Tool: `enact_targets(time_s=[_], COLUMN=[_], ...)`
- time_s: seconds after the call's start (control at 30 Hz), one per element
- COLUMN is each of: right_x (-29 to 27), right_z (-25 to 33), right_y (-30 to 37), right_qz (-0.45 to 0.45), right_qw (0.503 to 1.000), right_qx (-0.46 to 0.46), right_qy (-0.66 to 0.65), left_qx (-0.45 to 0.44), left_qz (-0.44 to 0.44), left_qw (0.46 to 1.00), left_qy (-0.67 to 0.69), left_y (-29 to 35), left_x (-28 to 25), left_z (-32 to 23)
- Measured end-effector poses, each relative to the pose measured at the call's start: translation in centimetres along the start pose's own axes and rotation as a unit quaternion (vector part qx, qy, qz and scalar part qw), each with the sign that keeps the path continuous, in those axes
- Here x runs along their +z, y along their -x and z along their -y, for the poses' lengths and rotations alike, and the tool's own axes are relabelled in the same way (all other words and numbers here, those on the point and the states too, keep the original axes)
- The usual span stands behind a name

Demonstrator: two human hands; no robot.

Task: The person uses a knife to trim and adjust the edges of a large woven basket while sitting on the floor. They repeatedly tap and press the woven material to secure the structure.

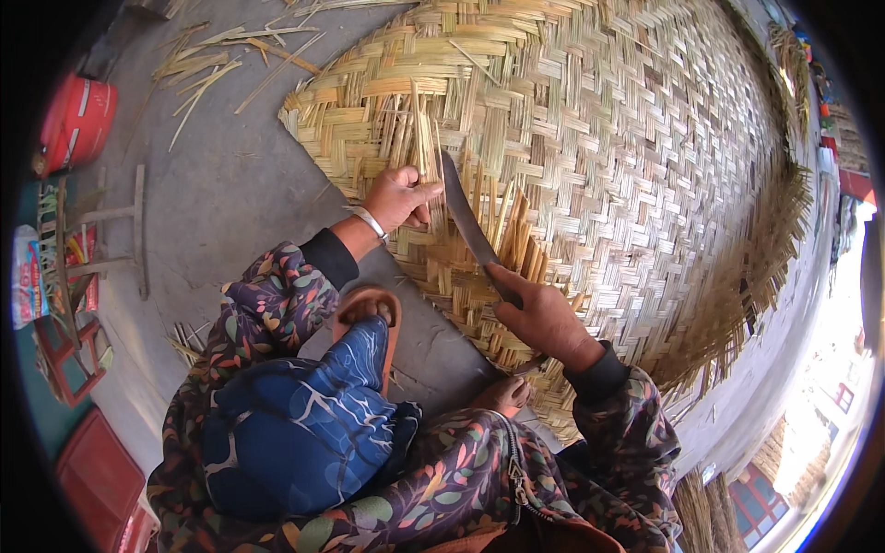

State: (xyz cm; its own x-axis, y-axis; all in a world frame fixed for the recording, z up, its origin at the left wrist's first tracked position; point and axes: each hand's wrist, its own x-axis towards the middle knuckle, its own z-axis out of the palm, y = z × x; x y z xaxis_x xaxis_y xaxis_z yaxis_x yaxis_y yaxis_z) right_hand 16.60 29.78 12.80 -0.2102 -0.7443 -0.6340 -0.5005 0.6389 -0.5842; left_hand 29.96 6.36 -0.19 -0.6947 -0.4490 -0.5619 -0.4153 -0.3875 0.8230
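Note:
A large woven reed mat (636, 175) spreads across the floor in front of me and off to the right. My left hand (398, 198), a bangle on its wrist, is closed around some pale reed strips (424, 138) that stand up near the mat's left edge. In my right hand (546, 321) is the handle of a knife with a long, dark, curved blade (468, 214). Its tip lies just right of the strips; whether it touches them I cannot tell. Several cut reed ends (521, 244) stick up from the weave beside the blade.
Loose reed strips (207, 69) are scattered on the grey floor (230, 184) at the far left. A red bucket (88, 124) stands beyond them, with a wooden frame (120, 221) nearer. My sandalled foot (373, 309) is beside the mat's near edge; a pale wall runs along the right.

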Motion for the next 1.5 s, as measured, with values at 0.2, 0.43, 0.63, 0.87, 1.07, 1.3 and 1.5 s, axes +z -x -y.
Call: enact_targets(time_s=[0.2,0.43,0.63,0.87,1.07,1.3,1.5], right_x=[-0.1,5.2,6.0,5.3,5.1,5.1,5.0], right_z=[0.9,1.9,2.2,2.5,2.9,2.8,2.7], right_y=[-1.5,-3.4,-5.5,-6.2,-6.1,-6.2,-6.3], right_qz=[-0.01,-0.12,-0.157,-0.159,-0.157,-0.148,-0.141], right_qw=[0.998,0.992,0.986,0.984,0.983,0.986,0.987], right_qx=[-0.017,0.037,0.043,0.045,0.067,0.063,0.068], right_qy=[-0.056,-0.018,0.02,0.067,0.069,0.048,0.04], left_qx=[-0.022,-0.064,-0.08,-0.074,-0.119,-0.188,-0.249], left_qz=[0.029,0.039,0.005,0.015,0.049,0.091,0.09], left_qw=[0.999,0.996,0.992,0.995,0.984,0.962,0.938], left_qy=[0.005,0.051,0.098,0.059,0.125,0.177,0.224], left_y=[0.2,0.0,-0.1,0.2,1.4,4.6,5.1], left_x=[-0.4,-0.3,0.5,0.5,0.8,1.8,2.2], left_z=[-0.9,-1.5,-1.8,-2.7,-2.8,-1.9,-0.9])
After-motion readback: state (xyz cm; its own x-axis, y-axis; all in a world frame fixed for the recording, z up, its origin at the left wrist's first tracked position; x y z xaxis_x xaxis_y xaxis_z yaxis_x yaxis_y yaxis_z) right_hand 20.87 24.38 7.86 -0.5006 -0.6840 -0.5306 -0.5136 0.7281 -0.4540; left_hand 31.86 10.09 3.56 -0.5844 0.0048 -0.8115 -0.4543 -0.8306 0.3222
